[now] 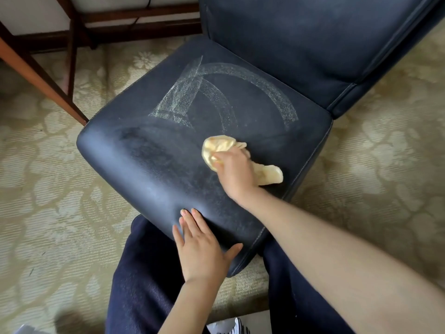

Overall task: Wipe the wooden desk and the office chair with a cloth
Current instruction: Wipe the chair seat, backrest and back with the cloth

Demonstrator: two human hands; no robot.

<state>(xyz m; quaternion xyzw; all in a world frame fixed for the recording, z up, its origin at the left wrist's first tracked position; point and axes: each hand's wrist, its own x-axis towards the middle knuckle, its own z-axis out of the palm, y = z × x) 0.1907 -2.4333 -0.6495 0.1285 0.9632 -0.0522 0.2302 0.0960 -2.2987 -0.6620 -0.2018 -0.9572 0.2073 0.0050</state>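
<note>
Right hand (234, 173) grips a bunched yellow cloth (216, 144), fingers curled over it, pressing it onto the seat (149, 169) of the dark blue chair (265, 104). Cloth sits near the seat's right edge, about midway front to back, and one loose tail of it trails out toward that edge. Left hand (201, 249) lies palm down on the seat's front corner nearest the person, fingers straight and together, thumb spread, holding nothing. Pale streaks (240, 75), some curved and some straight, mark the rear half of the seat beyond the cloth; the front half looks dull and smeared. Backrest (301, 39) rises from the rear edge. Desk (43, 75), brown wood, only its frame in view at upper left; one member ends just beside the seat's left corner. Patterned beige carpet (48, 189) under everything. Dark trousers (144, 273) below the front corner.
</note>
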